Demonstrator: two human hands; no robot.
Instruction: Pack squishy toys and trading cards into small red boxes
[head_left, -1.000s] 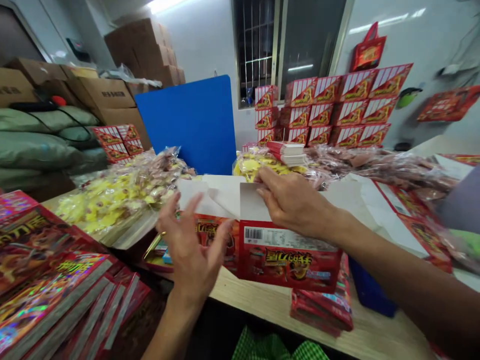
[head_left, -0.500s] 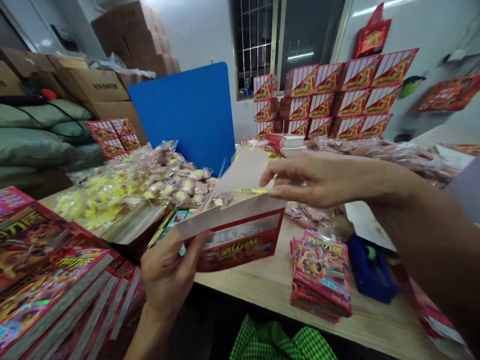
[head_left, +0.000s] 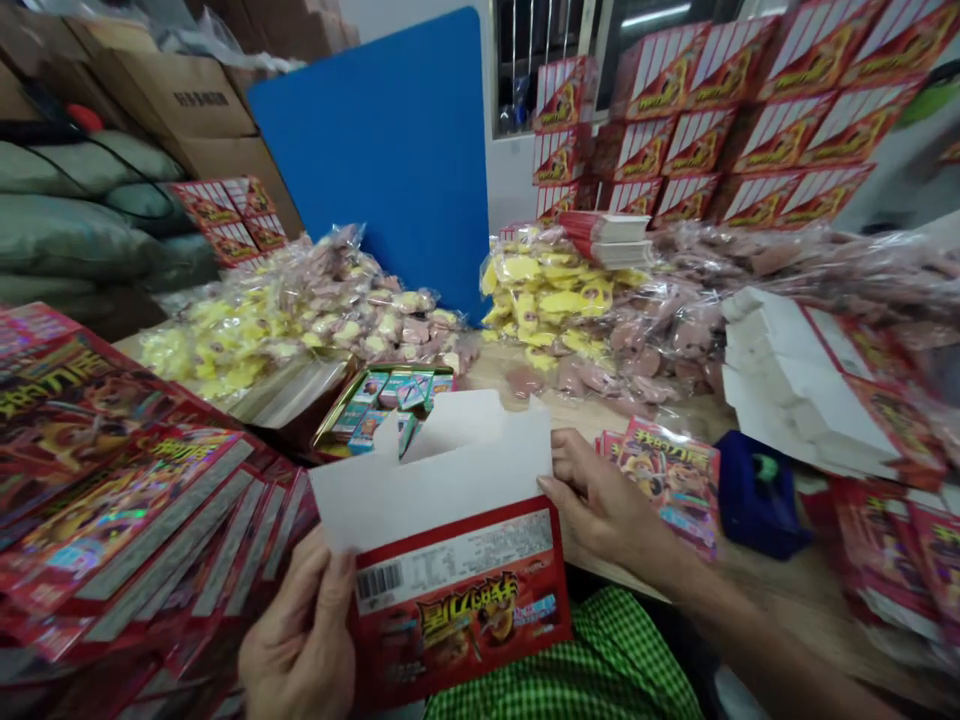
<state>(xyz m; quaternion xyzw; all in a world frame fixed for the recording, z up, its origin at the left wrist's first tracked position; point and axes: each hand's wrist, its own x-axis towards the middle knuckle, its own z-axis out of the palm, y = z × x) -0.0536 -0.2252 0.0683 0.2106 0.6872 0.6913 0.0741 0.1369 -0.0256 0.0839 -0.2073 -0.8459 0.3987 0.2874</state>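
A red and white printed cardboard box (head_left: 457,600) is held upright in front of me, its white inner flaps standing up at the top and a barcode on the facing side. My left hand (head_left: 304,630) grips its left edge, thumb on the front. At the upper right corner, my right hand (head_left: 600,500) pinches the white flap (head_left: 517,450). Just behind the box lies a gold-rimmed tray of small teal packets (head_left: 375,395). Beyond my right hand is a stack of red printed packs (head_left: 667,475).
A blue tape dispenser (head_left: 761,500) and unfolded white cartons (head_left: 802,380) are at the right. Red boxed packs (head_left: 142,540) pile up at the left. Bagged yellow pieces (head_left: 547,290) lie farther back, before a blue board (head_left: 375,160) and stacked red boxes (head_left: 667,70).
The box has come down and closer, its printed side now facing me. My right hand has moved from above the flap down to its right edge. The view has tilted downward.
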